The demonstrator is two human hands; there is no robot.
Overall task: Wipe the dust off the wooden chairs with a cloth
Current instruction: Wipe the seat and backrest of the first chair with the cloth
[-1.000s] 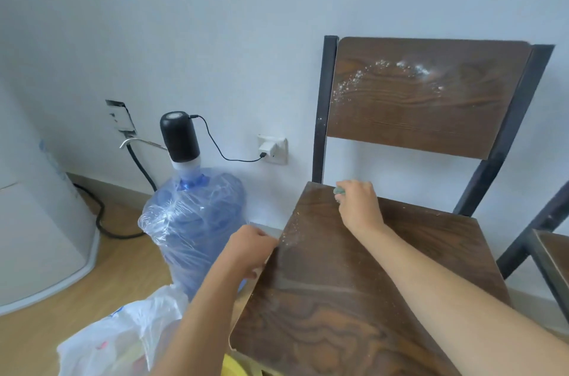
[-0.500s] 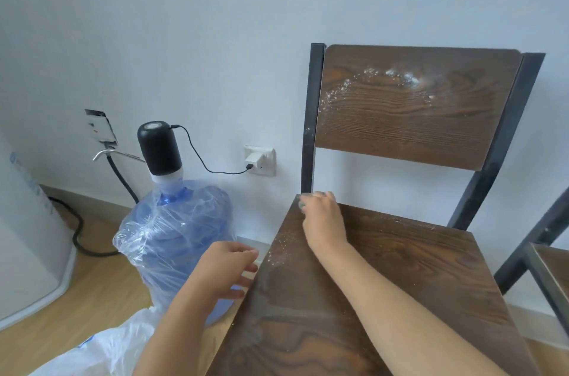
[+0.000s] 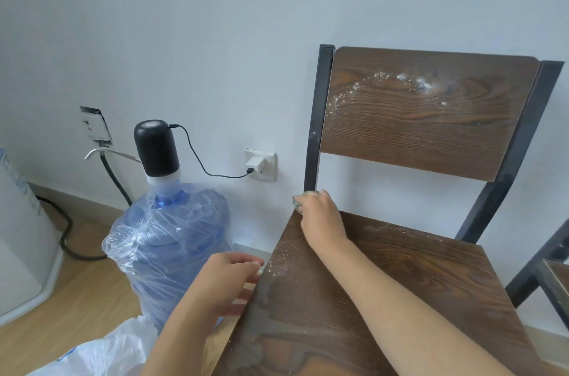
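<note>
A dark wooden chair (image 3: 385,298) with a black metal frame stands against the white wall. White dust lies on its backrest (image 3: 400,89) and along the seat's left and rear edges. My right hand (image 3: 320,218) is closed on a small greenish cloth (image 3: 297,202) at the seat's back left corner, beside the frame post. Only a bit of the cloth shows past my fingers. My left hand (image 3: 228,283) is cupped with fingers apart at the seat's left edge, holding nothing.
A blue water jug (image 3: 166,249) wrapped in plastic, with a black pump on top, stands left of the chair. Its cable runs to a wall socket (image 3: 261,163). A white plastic bag (image 3: 101,351) lies below my left arm. A second chair (image 3: 551,277) shows at the right edge.
My right hand has slid the cloth left along the seat's rear edge to the back left corner. My left hand has opened from a loose fist beside the seat edge.
</note>
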